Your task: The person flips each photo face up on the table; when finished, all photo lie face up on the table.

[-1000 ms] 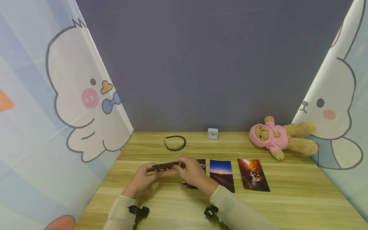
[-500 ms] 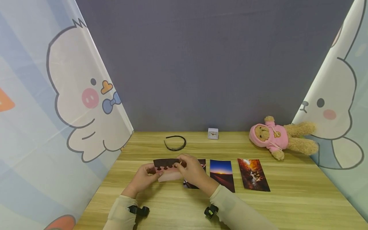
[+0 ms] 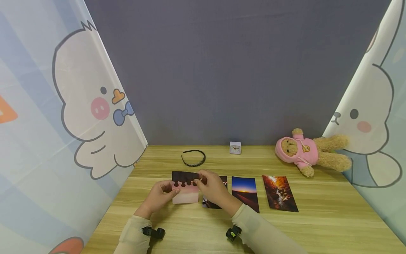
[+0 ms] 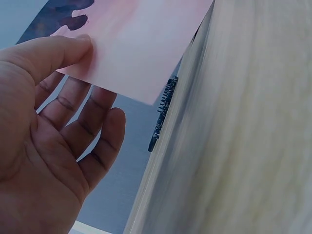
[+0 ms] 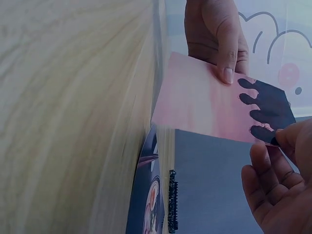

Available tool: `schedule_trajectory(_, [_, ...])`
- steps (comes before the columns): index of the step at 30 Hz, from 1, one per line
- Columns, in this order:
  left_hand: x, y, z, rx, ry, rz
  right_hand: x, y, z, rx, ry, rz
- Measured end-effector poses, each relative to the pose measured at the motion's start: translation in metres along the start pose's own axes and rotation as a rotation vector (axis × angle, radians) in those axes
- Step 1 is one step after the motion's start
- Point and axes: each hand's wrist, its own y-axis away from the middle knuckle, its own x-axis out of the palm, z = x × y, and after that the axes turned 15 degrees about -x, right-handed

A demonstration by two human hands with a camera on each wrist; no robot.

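Observation:
Between both hands a photo card (image 3: pixel 185 193), dark along its top and pink to white below, is held up above the table. The left hand (image 3: pixel 160 196) pinches its left edge, thumb on the picture side and fingers behind, as the left wrist view also shows. At the upper right corner, the right hand (image 3: pixel 213 188) pinches it between thumb and fingers. Under the right hand and forearm lies a dark photo (image 3: pixel 223 180), partly covered. Beside it on the table is a sunset photo (image 3: pixel 243 188), then an autumn stream photo (image 3: pixel 280 192).
A black toothed headband (image 3: pixel 194 164) lies behind the hands. Farther back, a small white clock (image 3: pixel 235 147) stands near the grey back panel (image 3: pixel 234 77). At the right lies a teddy bear (image 3: pixel 307 150) in a pink hoodie. Printed curtains (image 3: pixel 79 106) flank the wooden table (image 3: pixel 177 233).
The card has tipped from nearly edge-on to facing the head camera, so its pink and white part now shows. Both hands keep their hold and have barely shifted.

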Motion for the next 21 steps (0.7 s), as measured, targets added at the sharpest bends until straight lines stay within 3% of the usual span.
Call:
schedule_trajectory(13, [0.0008, -0.0005, 0.0016, 0.022, 0.045, -0.052, -0.0006, 0.0015, -0.0036, 0.088, -0.038, -0.015])
schedule_trajectory(21, [0.0015, -0.0031, 0.0038, 0.001, 0.063, -0.066, -0.0051, 0.001, -0.0035, 0.105, -0.057, -0.018])
